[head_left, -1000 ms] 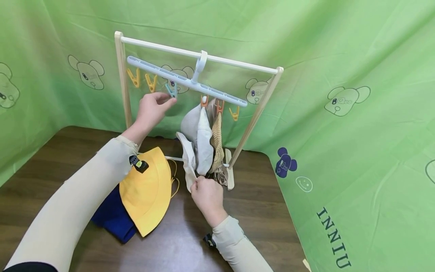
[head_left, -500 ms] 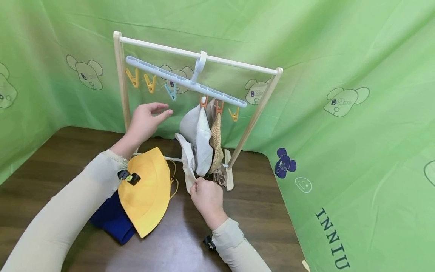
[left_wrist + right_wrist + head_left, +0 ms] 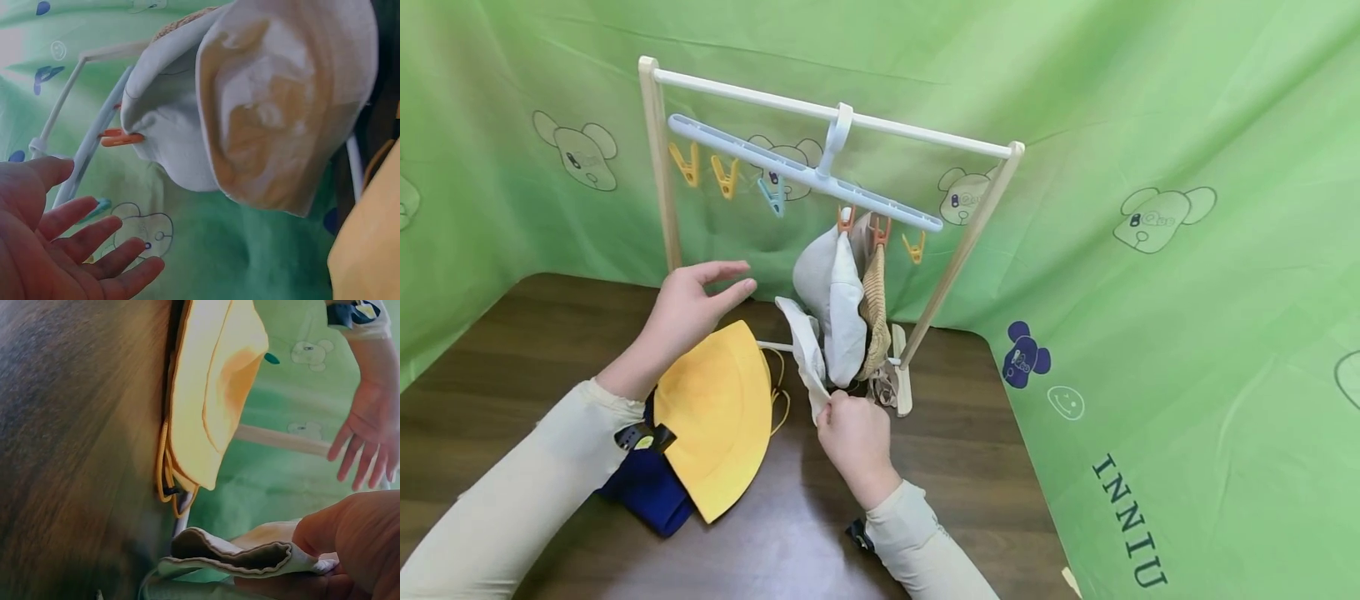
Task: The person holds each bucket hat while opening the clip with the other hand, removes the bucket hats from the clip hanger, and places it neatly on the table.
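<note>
White hat (image 3: 805,343) gripped by right hand (image 3: 856,437); left hand (image 3: 687,307) held spread, unladen; hung hats (image 3: 846,321) best left unjostled

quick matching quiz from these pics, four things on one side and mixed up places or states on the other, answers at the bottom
Things
1. yellow hat
2. left hand
3. right hand
4. blue clip

Places or states
A. fingers extended, holds nothing
B. hangs under the pale blue hanger
C. partly covers the dark blue cloth
D. grips a white cloth

Pairs: 1-C, 2-A, 3-D, 4-B
</note>
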Tool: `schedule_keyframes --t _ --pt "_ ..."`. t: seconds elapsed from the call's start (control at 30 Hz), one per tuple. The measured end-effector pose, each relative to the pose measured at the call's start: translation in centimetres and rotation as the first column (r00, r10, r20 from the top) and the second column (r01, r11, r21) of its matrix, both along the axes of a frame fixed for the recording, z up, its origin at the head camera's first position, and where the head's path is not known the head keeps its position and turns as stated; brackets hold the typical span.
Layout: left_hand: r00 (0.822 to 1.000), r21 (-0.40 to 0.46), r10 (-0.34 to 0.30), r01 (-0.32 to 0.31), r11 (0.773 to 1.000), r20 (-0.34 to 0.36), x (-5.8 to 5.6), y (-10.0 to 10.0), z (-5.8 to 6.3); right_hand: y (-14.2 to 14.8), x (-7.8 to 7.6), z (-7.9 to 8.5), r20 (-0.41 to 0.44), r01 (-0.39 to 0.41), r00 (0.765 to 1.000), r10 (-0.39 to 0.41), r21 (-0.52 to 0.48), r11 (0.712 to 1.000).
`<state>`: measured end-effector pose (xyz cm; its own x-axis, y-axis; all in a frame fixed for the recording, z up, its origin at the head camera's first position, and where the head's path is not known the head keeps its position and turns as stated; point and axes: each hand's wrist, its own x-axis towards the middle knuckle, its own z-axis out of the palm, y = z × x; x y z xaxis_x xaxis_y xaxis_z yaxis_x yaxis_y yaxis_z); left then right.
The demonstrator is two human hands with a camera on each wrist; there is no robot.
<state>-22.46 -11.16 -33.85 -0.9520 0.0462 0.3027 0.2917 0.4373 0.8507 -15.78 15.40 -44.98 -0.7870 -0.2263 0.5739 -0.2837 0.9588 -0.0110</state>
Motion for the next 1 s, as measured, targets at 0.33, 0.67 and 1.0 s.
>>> schedule_keyframes --t 0.33,0.67,1.0 --pt "0.999 0.009 0.018 -0.019 1.0 0.032 2.6 -1.8 -0.9 -1.1 0.2 0.4 0.016 -0.014 1.0 0.014 0.039 0.999" --pt "0.999 0.003 0.027 -0.027 1.0 0.028 4.5 -2.7 -0.8 -2.4 0.6 0.6 0.064 -0.032 0.997 0.03 0.041 0.999" --pt "1.0 0.035 0.004 -0.004 0.999 -0.01 5.4 -3.6 -1.2 -3.3 1.2 0.5 0.059 -0.125 0.991 0.124 0.03 0.992"
